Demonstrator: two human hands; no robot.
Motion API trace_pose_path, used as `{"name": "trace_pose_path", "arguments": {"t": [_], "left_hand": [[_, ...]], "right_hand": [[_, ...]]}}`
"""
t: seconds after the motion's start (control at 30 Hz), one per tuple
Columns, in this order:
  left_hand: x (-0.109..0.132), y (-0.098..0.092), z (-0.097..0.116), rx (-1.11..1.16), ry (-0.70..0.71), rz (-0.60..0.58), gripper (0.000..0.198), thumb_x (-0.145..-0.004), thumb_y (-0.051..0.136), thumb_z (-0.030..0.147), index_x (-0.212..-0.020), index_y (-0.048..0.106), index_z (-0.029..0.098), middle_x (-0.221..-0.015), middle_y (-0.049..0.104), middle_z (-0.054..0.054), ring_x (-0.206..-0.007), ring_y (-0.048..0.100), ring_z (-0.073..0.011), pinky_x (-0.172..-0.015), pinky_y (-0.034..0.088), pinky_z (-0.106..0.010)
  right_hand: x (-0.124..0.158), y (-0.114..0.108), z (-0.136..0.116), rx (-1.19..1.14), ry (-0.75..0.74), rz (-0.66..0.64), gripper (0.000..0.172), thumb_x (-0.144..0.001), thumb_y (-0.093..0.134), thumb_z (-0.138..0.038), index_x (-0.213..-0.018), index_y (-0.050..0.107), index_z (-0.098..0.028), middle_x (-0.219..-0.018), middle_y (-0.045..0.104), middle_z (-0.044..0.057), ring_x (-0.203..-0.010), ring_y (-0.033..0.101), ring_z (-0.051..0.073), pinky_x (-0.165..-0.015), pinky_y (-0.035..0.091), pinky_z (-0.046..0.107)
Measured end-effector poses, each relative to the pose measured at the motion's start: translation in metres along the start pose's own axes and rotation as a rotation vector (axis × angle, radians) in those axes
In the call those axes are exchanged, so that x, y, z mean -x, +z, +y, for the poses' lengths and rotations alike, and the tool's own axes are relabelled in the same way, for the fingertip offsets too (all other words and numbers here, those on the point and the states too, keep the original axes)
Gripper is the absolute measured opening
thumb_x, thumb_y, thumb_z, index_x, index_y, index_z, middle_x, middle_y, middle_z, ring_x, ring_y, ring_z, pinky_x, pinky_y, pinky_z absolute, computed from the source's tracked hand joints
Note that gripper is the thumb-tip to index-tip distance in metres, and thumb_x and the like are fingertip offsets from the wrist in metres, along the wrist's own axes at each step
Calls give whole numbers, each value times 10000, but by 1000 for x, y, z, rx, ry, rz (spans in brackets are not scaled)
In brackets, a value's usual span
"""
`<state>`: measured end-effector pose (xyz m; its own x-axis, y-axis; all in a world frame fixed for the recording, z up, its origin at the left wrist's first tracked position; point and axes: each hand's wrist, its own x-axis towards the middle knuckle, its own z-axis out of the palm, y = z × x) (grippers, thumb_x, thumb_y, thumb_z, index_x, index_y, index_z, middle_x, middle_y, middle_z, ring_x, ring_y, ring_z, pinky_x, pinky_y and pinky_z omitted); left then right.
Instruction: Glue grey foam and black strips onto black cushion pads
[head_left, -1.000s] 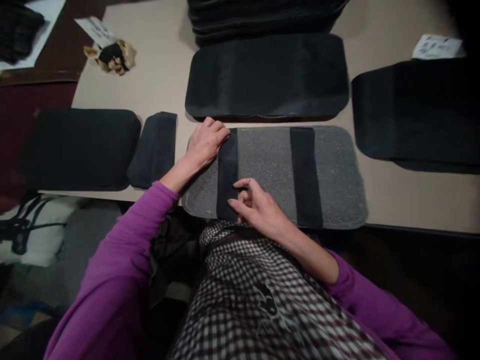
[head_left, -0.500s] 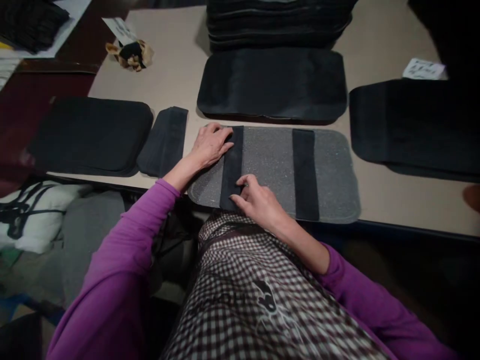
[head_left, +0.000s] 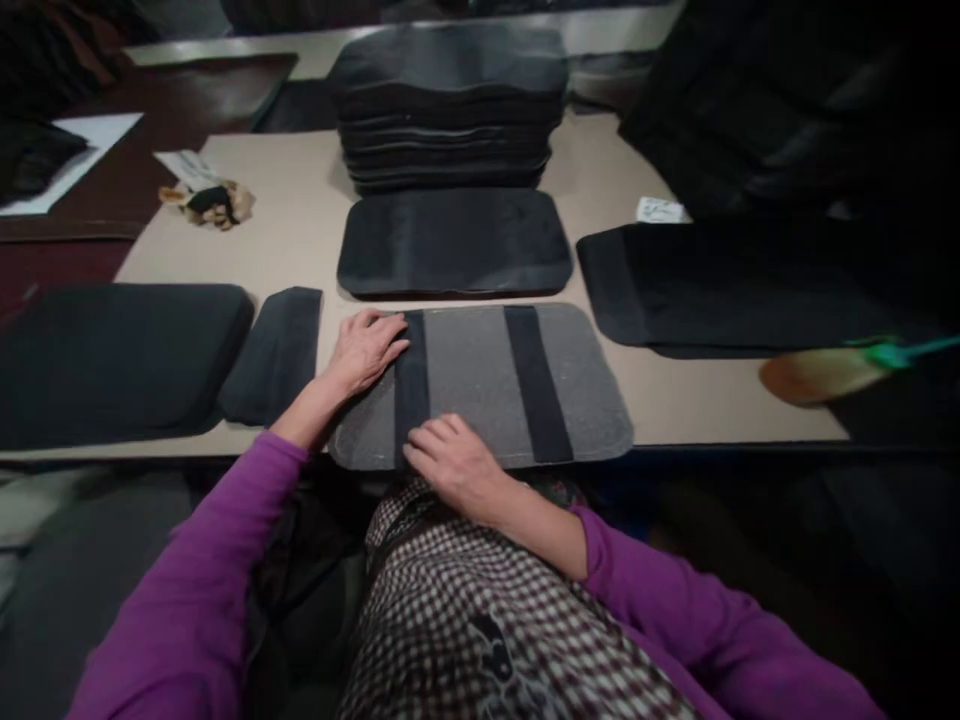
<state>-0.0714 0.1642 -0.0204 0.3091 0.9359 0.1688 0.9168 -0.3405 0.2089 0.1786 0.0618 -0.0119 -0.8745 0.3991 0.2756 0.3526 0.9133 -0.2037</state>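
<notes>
A grey speckled pad (head_left: 469, 370) lies at the table's near edge with two black strips across it. My left hand (head_left: 367, 350) rests flat, fingers together, on the pad's far left corner, fingertips on the left black strip (head_left: 412, 375). My right hand (head_left: 454, 462) presses palm down on the near end of that same strip at the pad's front edge. The right black strip (head_left: 537, 382) lies untouched. Neither hand holds anything.
A black pad (head_left: 454, 242) lies beyond the grey one, with a tall stack of black pads (head_left: 448, 110) behind it. More black pads lie at left (head_left: 112, 360) and right (head_left: 720, 285), and a small black piece (head_left: 274, 352). An orange-and-green object (head_left: 840, 370) shows at right.
The view has tilted up and pulled back, showing more of the table. My right hand slid down the left strip to the pad's near edge. My left hand stayed on the far left corner.
</notes>
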Motion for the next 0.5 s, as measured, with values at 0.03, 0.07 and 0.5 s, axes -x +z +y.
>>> {"name": "trace_pose_path", "arguments": {"t": [0.03, 0.07, 0.5], "left_hand": [[0, 1, -2, -3, 4, 5, 437, -1071, 457, 455, -1426, 611, 253, -1506, 624, -125, -1377, 461, -360, -1149, 328, -578], [-1, 3, -5, -6, 18, 3, 444, -1071, 455, 469, -1423, 613, 248, -1501, 626, -128, -1383, 458, -363, -1151, 328, -583], [-26, 11, -14, -139, -78, 160, 372, -1041, 467, 482, -1102, 725, 221, -1445, 554, -155, -1309, 498, -372, -1074, 414, -556]], "right_hand": [[1, 1, 1, 15, -29, 2, 196, -1084, 508, -204, -1085, 693, -139, -1069, 679, 115, -1004, 539, 249, -888, 408, 418], [3, 2, 3, 33, -46, 6, 214, -1092, 488, -207, -1088, 689, -132, -1050, 676, 110, -986, 537, 246, -895, 407, 423], [27, 1, -3, 117, -76, 108, 185, -1089, 476, -236, -1080, 641, -153, -1238, 686, 171, -1018, 583, 244, -917, 413, 438]]}}
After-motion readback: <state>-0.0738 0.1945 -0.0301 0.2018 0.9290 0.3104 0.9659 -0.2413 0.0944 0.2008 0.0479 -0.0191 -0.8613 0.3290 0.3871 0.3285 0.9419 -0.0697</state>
